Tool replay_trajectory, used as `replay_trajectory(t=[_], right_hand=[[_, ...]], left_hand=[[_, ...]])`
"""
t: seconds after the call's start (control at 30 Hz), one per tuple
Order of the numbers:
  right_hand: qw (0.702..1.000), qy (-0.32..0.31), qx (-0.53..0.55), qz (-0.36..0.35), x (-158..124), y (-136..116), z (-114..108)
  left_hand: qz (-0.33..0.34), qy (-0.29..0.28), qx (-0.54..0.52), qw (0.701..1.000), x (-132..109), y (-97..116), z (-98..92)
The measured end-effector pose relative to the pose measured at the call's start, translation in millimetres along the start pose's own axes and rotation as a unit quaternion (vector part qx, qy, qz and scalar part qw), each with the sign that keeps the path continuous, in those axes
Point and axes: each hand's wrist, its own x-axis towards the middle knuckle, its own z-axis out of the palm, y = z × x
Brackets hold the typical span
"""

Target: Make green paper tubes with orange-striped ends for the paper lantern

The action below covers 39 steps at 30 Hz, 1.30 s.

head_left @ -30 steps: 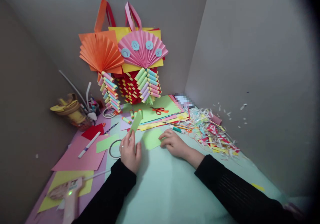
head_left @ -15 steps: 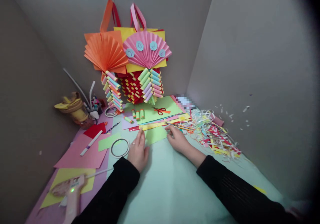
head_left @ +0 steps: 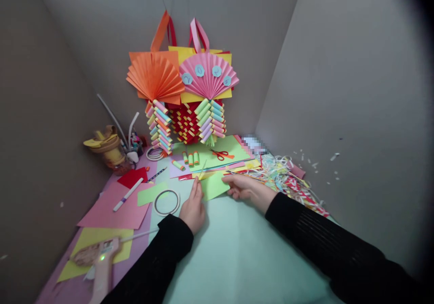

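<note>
Glue gun: nearest you on the left, its green light on, lying over yellow paper; the stick in its back ends by your left sleeve, so that side is tight.
Left hand: your fingertips pinch a narrow green strip, which points up and away, almost edge-on; it looks unrolled, so shaping it seems left to do.
Tape roll: flat, just left of your left hand, partly over a small green piece.
Right hand: your thumb and fingers grasp the right edge of the green sheet, which lies between your hands; it looks flat and unworked.
Scrap heap: right of and beyond your right hand, crowding that side.
Green rolls: beyond your left hand, three upright and one lying, with orange ends; these seem done.
Scissors: farther off, on the paper stack.
Hangings: at the far wall, strings of rolls under an orange fan and a pink fan look complete; beside those, four loose rolls suggest an early stage.
</note>
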Motion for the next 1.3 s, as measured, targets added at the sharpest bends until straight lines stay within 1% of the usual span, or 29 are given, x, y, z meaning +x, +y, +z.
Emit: replay_trajectory(t=[0.07,0.13,0.17,0.23,0.27,0.3,0.33,0.37,0.4,0.43,0.53,0.6,0.73,0.8,0.9,0.97,1.07,1.17,1.3], right_hand=[[1.000,0.012,-0.008,-0.019,1,-1,4],[0.997,0.039,-0.024,-0.058,-4,-5,7],[0.994,0.054,-0.032,-0.086,-9,-8,6],[0.983,0.089,-0.041,-0.152,-18,-12,2],[0.972,0.119,-0.042,-0.200,-22,-13,-2],[0.952,0.161,-0.043,-0.256,-25,-12,-6],[0.923,0.210,-0.055,-0.319,-27,-8,-10],[0.895,0.245,-0.079,-0.363,-27,-3,-13],[0.877,0.262,-0.112,-0.386,-26,3,-15],[0.872,0.256,-0.152,-0.388,-24,11,-16],[0.882,0.214,-0.210,-0.363,-18,28,-14],[0.880,0.214,-0.209,-0.369,-19,30,-12],[0.866,0.246,-0.158,-0.405,-23,23,-10],[0.877,0.231,-0.155,-0.391,-23,24,-7],[0.900,0.192,-0.172,-0.350,-17,29,-4],[0.906,0.192,-0.158,-0.342,-12,30,-6],[0.910,0.223,-0.120,-0.329,0,21,-15],[0.916,0.255,-0.083,-0.300,18,4,-22],[0.928,0.256,-0.048,-0.267,41,-20,-20]], left_hand=[[-0.007,-0.002,-0.008,1.000,0,-1,0.7],[-0.004,0.010,-0.032,0.999,0,-3,1.1],[-0.003,0.030,-0.049,0.998,-1,-5,1.2],[-0.001,0.097,-0.080,0.992,-1,-10,0.9],[-0.002,0.136,-0.092,0.986,-1,-12,0.7],[-0.004,0.172,-0.100,0.980,-1,-14,0.5],[-0.006,0.197,-0.106,0.975,-1,-16,0.5],[-0.008,0.209,-0.113,0.971,-1,-17,0.6],[-0.011,0.212,-0.119,0.970,-1,-18,0.8],[-0.016,0.209,-0.126,0.970,-1,-18,1.1],[-0.022,0.193,-0.142,0.971,0,-18,2.3],[-0.022,0.192,-0.145,0.970,0,-18,2.6],[-0.016,0.200,-0.145,0.969,0,-19,2.9],[-0.010,0.206,-0.147,0.967,0,-20,3.2],[-0.012,0.212,-0.149,0.966,0,-20,3.5],[-0.013,0.214,-0.141,0.967,0,-19,3.1],[-0.016,0.215,-0.121,0.969,-1,-18,1.6],[-0.018,0.211,-0.113,0.971,-1,-17,0.6],[-0.010,0.217,-0.113,0.969,-1,-19,0.5]])
